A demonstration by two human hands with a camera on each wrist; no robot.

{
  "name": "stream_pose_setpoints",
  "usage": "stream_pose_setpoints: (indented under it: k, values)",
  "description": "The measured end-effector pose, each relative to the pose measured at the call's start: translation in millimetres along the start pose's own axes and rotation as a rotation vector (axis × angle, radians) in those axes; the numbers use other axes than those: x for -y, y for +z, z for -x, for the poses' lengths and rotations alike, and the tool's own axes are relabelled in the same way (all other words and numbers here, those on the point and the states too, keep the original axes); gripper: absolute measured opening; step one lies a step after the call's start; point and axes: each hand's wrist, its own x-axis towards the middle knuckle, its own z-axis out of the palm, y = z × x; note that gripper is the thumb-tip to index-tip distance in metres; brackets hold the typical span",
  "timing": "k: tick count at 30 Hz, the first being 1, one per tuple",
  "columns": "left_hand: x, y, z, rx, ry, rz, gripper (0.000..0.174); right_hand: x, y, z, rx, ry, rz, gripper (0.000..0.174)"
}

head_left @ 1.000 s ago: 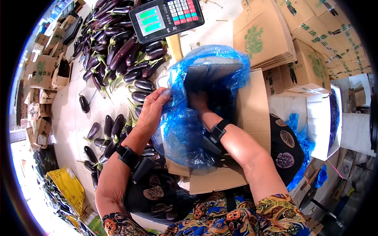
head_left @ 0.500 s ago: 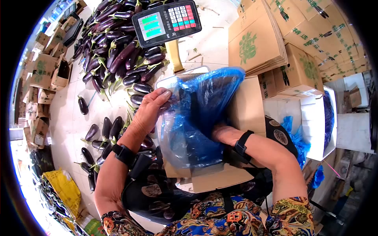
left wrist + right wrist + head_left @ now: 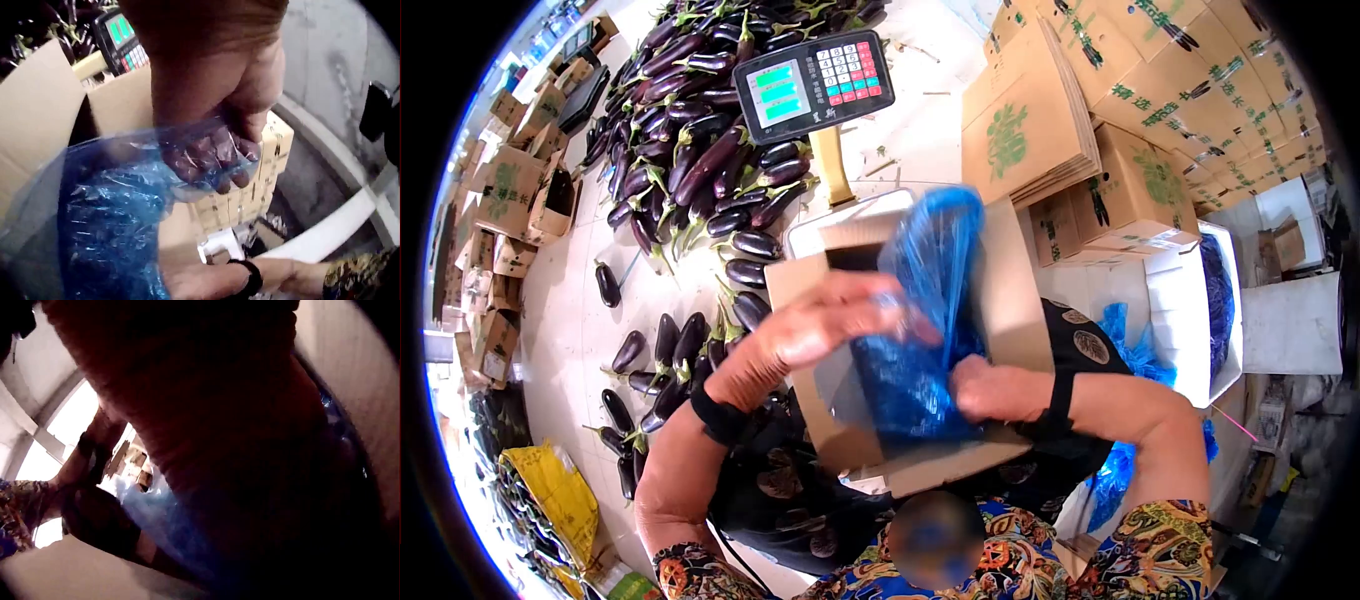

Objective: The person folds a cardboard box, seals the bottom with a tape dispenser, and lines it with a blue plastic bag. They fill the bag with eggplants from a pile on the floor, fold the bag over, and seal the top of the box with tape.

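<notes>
A translucent blue plastic bag (image 3: 905, 385) hangs inside an open cardboard box (image 3: 1012, 310), its upper part bunched and rising above the rim. My left hand (image 3: 825, 325), blurred in the head view, is over the box's left side. In the left wrist view, its curled fingers (image 3: 215, 156) grip the film, which stretches leftward from them. Low at the bag's right side, my right hand (image 3: 1000, 390) holds the film with bent fingers, the fingertips hidden. The right wrist view is mostly dark, with some blue film (image 3: 165, 515) below the wrist.
Behind the box stands a scale with a display (image 3: 815, 85) on a yellow post (image 3: 830, 165). A large heap of eggplants (image 3: 690, 150) covers the floor at left. Flattened cartons (image 3: 1020, 110) and stacked boxes stand at right, near a white foam box (image 3: 1180, 320).
My right hand has come up from deep in the bag to its right side. My left hand has shifted right over the box. The bag, earlier spread wide over the rim, is now gathered narrower.
</notes>
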Motion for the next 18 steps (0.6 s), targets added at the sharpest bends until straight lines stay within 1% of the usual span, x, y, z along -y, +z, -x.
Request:
stream_pose_setpoints:
  k: [1,2,4,5,7,8,10,11,13,15,17,18]
  values:
    - [-0.1,7.9,-2.8,0.085,-0.092,-0.027,0.029,4.3,7.1,3.6,-0.022,-0.046,-0.023,0.014]
    - [6.9,11.5,-6.1,0.152,-0.104,-0.088,0.027,6.9,13.9,6.1,-0.051,-0.080,-0.027,0.015]
    - [11.4,19.7,-9.0,0.221,-0.112,-0.142,0.028,10.2,29.0,9.0,-0.167,-0.133,0.020,0.016]
    - [10.5,23.2,-9.4,0.260,-0.123,-0.171,0.028,8.7,37.5,12.9,-0.299,-0.145,0.119,0.016]
    - [-0.4,29.3,-4.8,0.248,-0.125,-0.148,0.027,5.5,49.9,20.4,-0.558,-0.145,0.320,0.018]
    - [-7.1,31.8,-2.7,0.245,-0.111,-0.134,0.027,19.3,20.4,36.0,-0.505,-0.085,0.391,0.019]
    - [-9.3,35.0,-1.4,0.279,-0.091,-0.153,0.026,28.4,-30.9,37.9,-0.242,0.325,0.050,0.022]
    - [-8.1,37.5,-0.8,0.301,-0.116,-0.173,0.026,29.3,-47.1,38.0,-0.104,0.520,-0.125,0.025]
    - [-6.7,43.0,0.8,0.336,-0.168,-0.216,0.026,19.0,-52.8,62.3,-0.639,0.616,-0.079,0.031]
    - [-3.2,43.9,-0.8,0.341,-0.167,-0.256,0.026,5.2,-64.4,73.5,-1.099,0.661,0.021,0.033]
    - [-2.1,44.2,-0.4,0.313,-0.162,-0.268,0.026,-13.2,-77.5,67.0,-1.350,0.519,0.219,0.030]
    - [-4.7,44.8,0.1,0.315,-0.163,-0.280,0.027,-21.4,-80.9,61.4,-1.374,0.442,0.299,0.029]
